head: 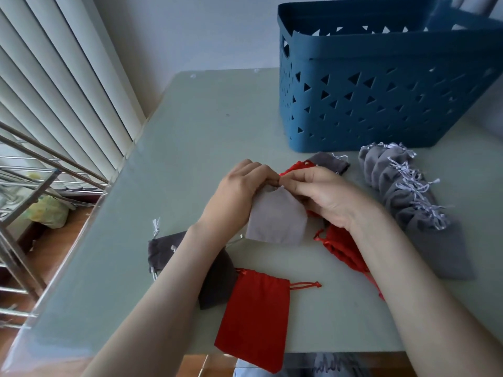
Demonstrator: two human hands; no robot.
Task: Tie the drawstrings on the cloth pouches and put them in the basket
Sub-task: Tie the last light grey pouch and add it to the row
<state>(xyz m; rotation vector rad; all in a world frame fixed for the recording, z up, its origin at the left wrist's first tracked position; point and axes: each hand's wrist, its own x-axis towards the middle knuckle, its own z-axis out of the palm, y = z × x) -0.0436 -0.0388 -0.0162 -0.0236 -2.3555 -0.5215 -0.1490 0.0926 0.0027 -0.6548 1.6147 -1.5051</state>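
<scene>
**While It Was Pinched at the Neck, the Grey Pouch (pixel 277 221) Sagged Soft**

As the left hand (pixel 234 186) and the right hand (pixel 321 194) met over the middle of the desk (pixel 204 126), their fingertips were bunched together on the gathered mouth of the grey pouch. Both were clamped on that top edge. A pale scrap of drawstring (pixel 282 186) showed between the thumbs, though whether a knot had formed there could not be told. The body of the pouch hung flat below the fingers; whether its lower edge touched the desk was unclear.

It looked light, limp and slightly fuzzy, so it would likely fold under any push and not slip. The cords seemed thin and fiddly. The neck and the 2 cord ends were the sensible places to hold, since gripping the body would give no pull on the string.

Red pouches (pixel 343 246) lay under the right wrist. Another red pouch (pixel 255 317) lay flat near the front edge, with dark grey pouches (pixel 163 251) to its left. A row of grey pouches (pixel 408 202) lay overlapped to the right. Beyond them stood the blue basket (pixel 381 110), well apart from the hands, its inside hidden.
</scene>
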